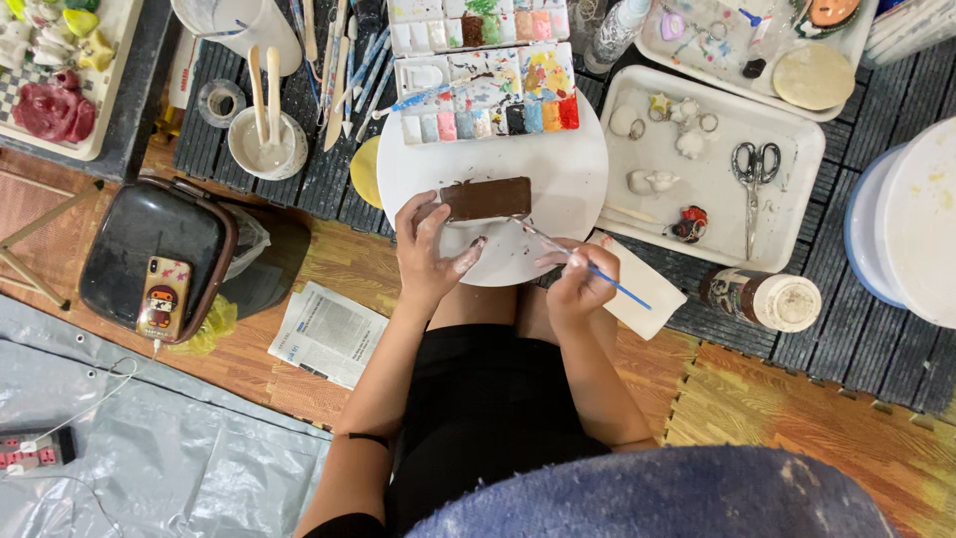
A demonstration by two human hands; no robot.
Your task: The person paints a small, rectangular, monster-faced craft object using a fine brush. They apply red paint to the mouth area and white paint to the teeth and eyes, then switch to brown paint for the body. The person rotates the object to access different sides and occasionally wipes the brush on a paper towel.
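Head view: left hand (428, 249) clamps a brown slab (486, 198) flat on the white round board (558, 169), steadying it; right hand (578, 282), at four o'clock, pinches a blue-handled brush (588, 265) angled toward it; paint palette (485, 95) at twelve.

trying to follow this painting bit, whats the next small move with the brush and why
Probably bring the brush tip across to the brown block. The right hand holds the brush just beside the block's right end, while the left hand steadies the block on the white round board.
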